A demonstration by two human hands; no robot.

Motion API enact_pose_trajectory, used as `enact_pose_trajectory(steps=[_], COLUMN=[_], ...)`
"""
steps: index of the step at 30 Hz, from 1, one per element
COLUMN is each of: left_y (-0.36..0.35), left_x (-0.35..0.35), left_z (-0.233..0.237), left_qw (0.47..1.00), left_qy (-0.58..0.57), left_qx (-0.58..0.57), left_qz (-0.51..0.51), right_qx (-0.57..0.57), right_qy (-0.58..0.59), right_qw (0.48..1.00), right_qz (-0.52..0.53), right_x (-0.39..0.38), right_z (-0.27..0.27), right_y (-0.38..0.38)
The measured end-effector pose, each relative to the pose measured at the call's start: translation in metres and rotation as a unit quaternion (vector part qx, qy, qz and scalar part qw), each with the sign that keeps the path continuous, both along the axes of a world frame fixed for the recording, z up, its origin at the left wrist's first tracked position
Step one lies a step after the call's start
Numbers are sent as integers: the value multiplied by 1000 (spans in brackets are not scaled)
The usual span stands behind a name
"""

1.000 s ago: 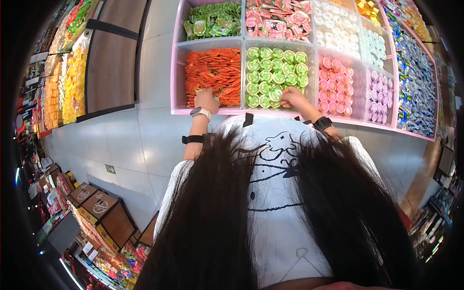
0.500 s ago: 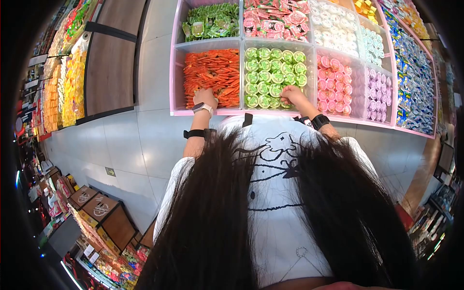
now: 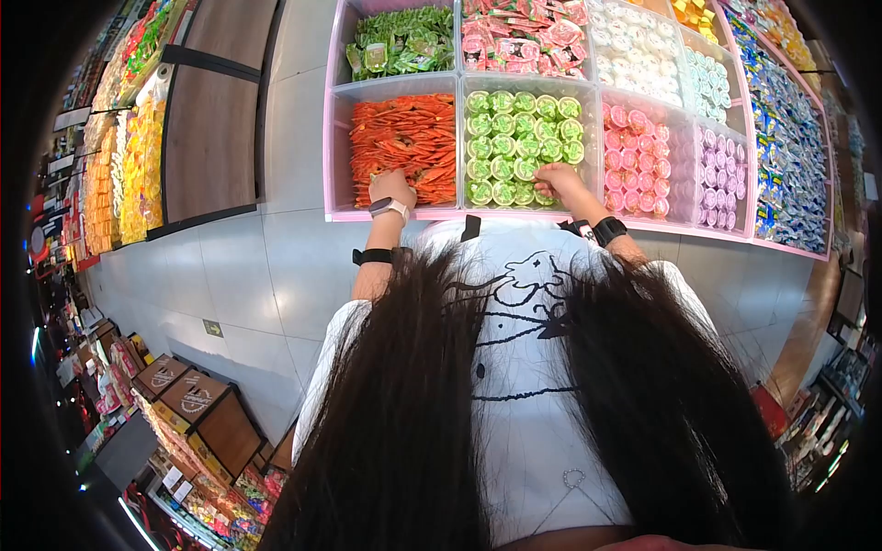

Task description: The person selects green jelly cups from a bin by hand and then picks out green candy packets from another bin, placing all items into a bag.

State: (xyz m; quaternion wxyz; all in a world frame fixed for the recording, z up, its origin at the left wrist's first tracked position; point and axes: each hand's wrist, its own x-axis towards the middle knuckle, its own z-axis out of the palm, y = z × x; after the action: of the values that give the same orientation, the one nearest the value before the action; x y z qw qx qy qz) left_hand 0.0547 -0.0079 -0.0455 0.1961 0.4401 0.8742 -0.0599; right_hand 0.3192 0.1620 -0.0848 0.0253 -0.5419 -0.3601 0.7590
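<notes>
1. The pink rack (image 3: pixel 333 119) of clear bins fills the top of your view and stands on the pale tiled floor (image 3: pixel 266 266) in front of you.
2. Your two hands are in the near row of bins. The orange packets (image 3: pixel 404 133) lie in the left bin and the green cups (image 3: pixel 519 129) in the one just beside it. Further right are the pink cups (image 3: pixel 634 156) and then the purple cups (image 3: pixel 721 174).
3. Your left hand (image 3: pixel 392 188) rests on the orange packets at the bin's near edge. Its fingers are bent down among them, and you cannot tell whether they grip one.
4. Your right hand (image 3: pixel 560 181) lies on the green cups at their near right corner. Its fingertips are hidden, so its grip cannot be told.
5. A watch (image 3: pixel 388 208) sits on your left wrist and a black band (image 3: pixel 609 230) on your right.
</notes>
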Motion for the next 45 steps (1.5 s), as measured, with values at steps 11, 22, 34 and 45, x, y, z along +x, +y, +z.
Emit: enact_pose_trajectory(steps=[11, 22, 34, 45], left_y=[14, 32, 66, 13], left_x=[-7, 20, 64, -6], left_z=[16, 83, 36, 20], left_qw=[998, 787, 848, 998], left_qy=[-36, -566, -491, -56], left_qx=[-57, 206, 196, -6], left_qz=[-13, 135, 38, 7], right_qx=[48, 265, -8, 124], right_qy=[-129, 49, 163, -37], right_qw=[985, 926, 976, 968], right_qz=[101, 265, 143, 216], right_x=[3, -15, 3, 22], right_z=[1, 60, 38, 10], right_y=[7, -1, -10, 0])
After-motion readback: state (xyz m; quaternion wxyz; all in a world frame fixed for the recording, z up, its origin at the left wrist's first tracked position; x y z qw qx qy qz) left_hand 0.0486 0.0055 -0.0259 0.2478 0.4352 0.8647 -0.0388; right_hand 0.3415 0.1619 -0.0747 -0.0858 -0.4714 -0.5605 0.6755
